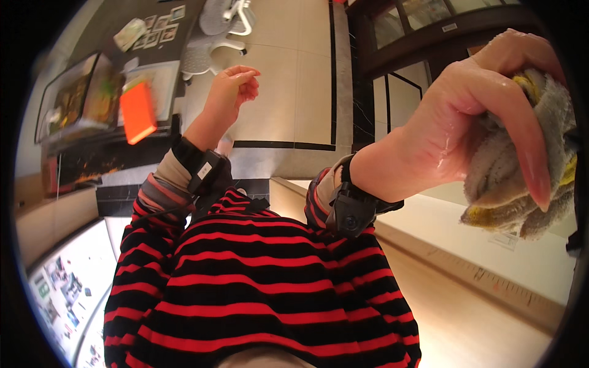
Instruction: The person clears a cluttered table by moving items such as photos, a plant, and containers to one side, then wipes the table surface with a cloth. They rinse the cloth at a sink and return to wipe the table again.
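Observation:
My right hand [469,106], wet and raised close to the camera at the right, grips a bunched grey towelling cloth [501,170] with yellow parts. My left hand [237,87] is raised at the upper middle left, over the tiled floor, with fingers curled and fingertips close together; whether anything small lies between them cannot be told. The nearest thing to the left of it is a bright orange box-shaped object [138,112], blurred, at the edge of a dark table.
The dark table [161,53] bears photo cards [161,30] and a crumpled pale cloth or packet [130,34]. Grey and white chairs [207,55] stand beside it. A dark wooden cabinet with glass panes [414,32] is at the upper right. Below it runs a pale ledge [460,267].

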`<state>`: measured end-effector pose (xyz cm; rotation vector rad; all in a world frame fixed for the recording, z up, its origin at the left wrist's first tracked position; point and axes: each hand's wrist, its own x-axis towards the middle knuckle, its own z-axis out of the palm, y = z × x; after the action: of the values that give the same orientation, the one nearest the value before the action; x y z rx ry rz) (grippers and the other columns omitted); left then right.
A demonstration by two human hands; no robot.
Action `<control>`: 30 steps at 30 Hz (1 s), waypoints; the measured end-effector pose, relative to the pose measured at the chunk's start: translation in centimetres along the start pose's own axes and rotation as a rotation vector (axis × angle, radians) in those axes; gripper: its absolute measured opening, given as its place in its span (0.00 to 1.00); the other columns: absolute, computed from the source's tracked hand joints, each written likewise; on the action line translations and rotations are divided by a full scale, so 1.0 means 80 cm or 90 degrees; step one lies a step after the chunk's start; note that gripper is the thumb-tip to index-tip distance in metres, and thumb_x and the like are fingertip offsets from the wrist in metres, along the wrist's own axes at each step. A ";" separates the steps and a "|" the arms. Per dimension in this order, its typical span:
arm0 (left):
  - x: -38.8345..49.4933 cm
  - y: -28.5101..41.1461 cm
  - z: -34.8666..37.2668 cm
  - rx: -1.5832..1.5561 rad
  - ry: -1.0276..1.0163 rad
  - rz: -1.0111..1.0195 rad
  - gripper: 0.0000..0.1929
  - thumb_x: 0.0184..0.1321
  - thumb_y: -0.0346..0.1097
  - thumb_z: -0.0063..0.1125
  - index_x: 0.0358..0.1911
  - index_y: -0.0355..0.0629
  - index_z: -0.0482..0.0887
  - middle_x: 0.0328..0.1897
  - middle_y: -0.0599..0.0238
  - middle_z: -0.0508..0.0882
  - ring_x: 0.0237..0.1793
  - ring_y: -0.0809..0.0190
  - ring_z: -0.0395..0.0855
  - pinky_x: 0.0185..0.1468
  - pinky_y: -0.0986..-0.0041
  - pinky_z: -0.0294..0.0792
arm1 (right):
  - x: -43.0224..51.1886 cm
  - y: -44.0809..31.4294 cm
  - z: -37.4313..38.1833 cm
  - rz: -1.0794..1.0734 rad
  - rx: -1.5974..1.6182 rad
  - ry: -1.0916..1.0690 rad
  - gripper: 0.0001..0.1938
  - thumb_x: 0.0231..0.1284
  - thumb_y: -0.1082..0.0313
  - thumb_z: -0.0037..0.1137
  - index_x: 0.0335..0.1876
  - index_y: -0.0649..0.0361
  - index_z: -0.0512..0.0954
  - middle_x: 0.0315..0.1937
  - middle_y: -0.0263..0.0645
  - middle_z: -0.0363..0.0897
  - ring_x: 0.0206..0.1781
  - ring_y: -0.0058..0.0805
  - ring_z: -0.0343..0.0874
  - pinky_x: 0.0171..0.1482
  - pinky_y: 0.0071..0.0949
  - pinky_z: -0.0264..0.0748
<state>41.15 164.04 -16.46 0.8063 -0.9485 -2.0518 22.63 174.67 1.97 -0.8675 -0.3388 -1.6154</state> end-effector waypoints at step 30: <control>0.861 0.240 0.387 -0.572 -0.510 -0.107 0.20 0.67 0.51 0.40 0.45 0.43 0.78 0.34 0.68 0.75 0.34 0.63 0.68 0.40 0.72 0.63 | 0.423 -0.491 -0.708 -0.249 -0.432 0.406 0.26 0.66 0.51 0.42 0.62 0.62 0.68 0.60 0.48 0.71 0.60 0.45 0.72 0.56 0.46 0.73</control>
<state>-13.18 110.61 -0.36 -0.4589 -0.2148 -2.6328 -34.15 123.26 -3.48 -0.7405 0.5548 -2.3249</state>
